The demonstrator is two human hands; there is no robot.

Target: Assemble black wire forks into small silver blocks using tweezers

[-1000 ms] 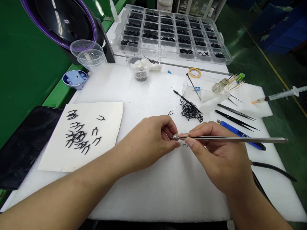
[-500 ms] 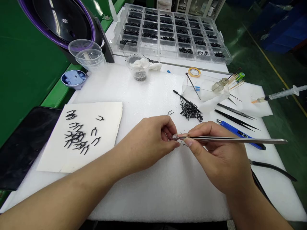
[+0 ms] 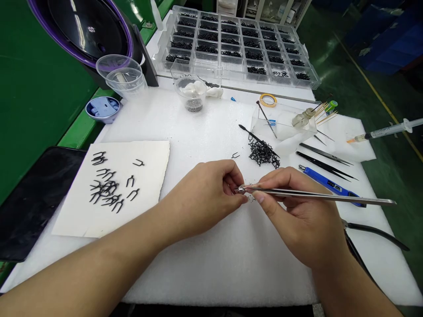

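Lying crosswise in the right hand (image 3: 307,220): one pair of steel tweezers (image 3: 346,197), gripped near the working end, the fingers pinched narrow around it. Long axis runs left to right above the table (image 3: 214,268); tip points at the left hand (image 3: 205,196), broad end reaches past the right knuckles, slightly nearer the person's body.

Item: one small silvery piece (image 3: 242,189), at the tweezers' tip, held between the left thumb and forefinger, which stand close together; partly hidden, so I cannot tell its long axis.

Adjacent: one black forked part (image 3: 235,155), loose, just beyond the left fingers; one heap of black forked parts (image 3: 262,152), beyond the right; one white sheet (image 3: 76,215) to the left, bearing more of them; one blue pen-shaped tool (image 3: 330,184), beyond the tweezers.
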